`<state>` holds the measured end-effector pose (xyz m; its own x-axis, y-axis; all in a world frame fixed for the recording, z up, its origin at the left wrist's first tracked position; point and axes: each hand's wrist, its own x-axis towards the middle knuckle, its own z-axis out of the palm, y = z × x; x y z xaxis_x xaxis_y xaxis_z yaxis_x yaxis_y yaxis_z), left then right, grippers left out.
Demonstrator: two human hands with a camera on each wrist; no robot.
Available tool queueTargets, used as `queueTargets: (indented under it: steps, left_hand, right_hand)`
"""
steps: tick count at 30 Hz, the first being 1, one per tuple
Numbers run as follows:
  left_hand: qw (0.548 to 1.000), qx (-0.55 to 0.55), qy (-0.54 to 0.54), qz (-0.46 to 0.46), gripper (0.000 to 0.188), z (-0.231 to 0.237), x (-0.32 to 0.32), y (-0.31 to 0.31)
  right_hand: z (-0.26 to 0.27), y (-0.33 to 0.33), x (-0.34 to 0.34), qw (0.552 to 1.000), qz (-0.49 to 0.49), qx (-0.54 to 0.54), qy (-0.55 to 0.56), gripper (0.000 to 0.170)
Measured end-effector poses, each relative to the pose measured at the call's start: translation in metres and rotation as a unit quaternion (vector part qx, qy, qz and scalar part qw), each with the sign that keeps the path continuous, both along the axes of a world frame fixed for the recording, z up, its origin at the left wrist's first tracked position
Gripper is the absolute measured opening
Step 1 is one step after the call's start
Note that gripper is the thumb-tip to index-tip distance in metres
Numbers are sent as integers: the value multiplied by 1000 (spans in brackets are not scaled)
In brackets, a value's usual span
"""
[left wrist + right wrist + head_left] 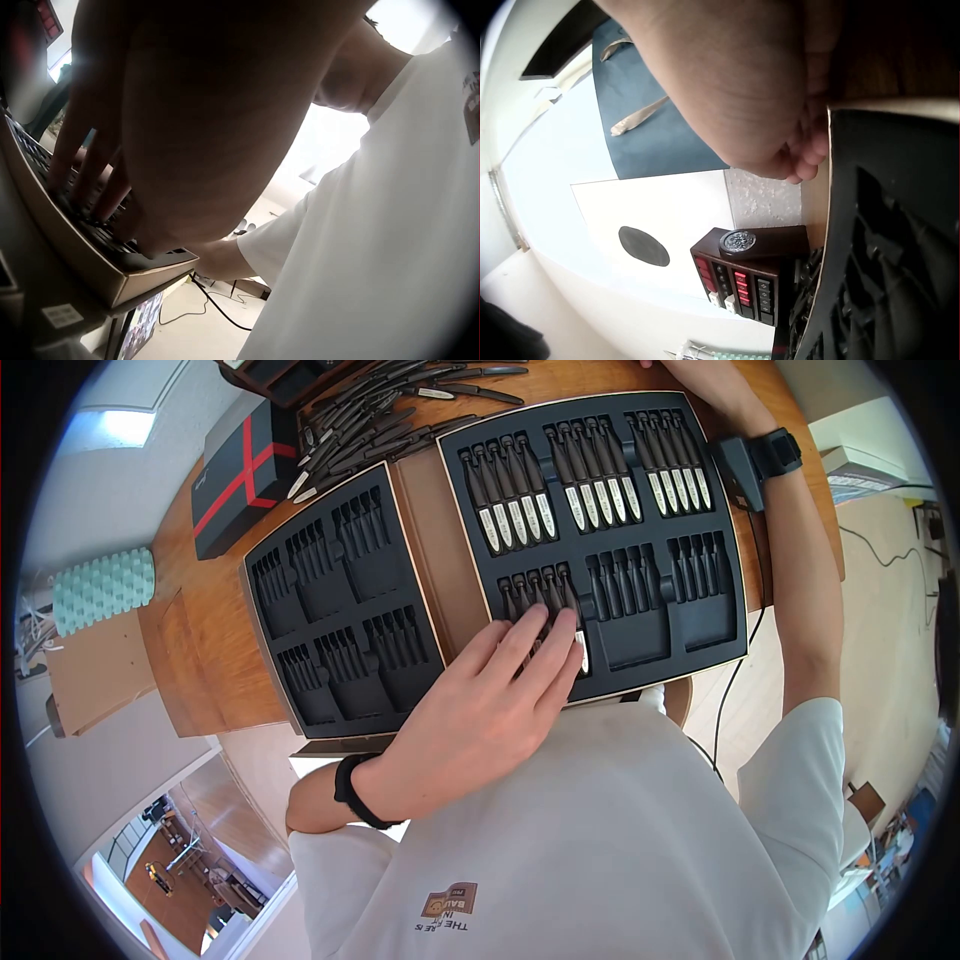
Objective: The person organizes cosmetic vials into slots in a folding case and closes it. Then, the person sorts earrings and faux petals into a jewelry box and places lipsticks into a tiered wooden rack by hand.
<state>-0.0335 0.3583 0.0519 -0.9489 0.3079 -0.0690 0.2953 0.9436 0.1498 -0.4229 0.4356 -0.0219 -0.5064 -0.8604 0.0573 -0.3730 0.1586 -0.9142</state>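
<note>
The head camera looks steeply down over the white fabric T-shirt (pixel 600 800) onto the open box with black slotted trays (pixel 580 547), which all three views share. Very close and tilted, the left wrist camera faces past the bare left hand (pixel 187 142) to the shirt; the right one, past the bare right hand (pixel 742 82).

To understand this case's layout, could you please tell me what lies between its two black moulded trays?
The head view shows a flat brown strip between the left tray and the right tray, its visible stretch bare.
</note>
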Motion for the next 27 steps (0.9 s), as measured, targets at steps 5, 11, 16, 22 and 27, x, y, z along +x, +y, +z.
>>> queueTargets:
  steps: [5, 11, 16, 22, 27]
  left_hand:
    - [999, -4, -12, -30, 42, 2, 11, 3]
    - [1000, -7, -4, -23, 41, 7, 12, 7]
    - [999, -25, -17, -23, 46, 9, 16, 7]
    - [1000, 19, -12, 15, 47, 6, 16, 9]
    - [1000, -10, 1, 5, 47, 2, 15, 11]
  right_hand:
    - [4, 0, 3, 1000, -9, 11, -4, 32]
    - [3, 1, 2, 1000, -10, 7, 4, 33]
    - [1, 0, 1, 1000, -5, 5, -4, 33]
    - [4, 1, 3, 1000, -3, 6, -1, 33]
    - [3, 0, 2, 1000, 1, 2, 12, 33]
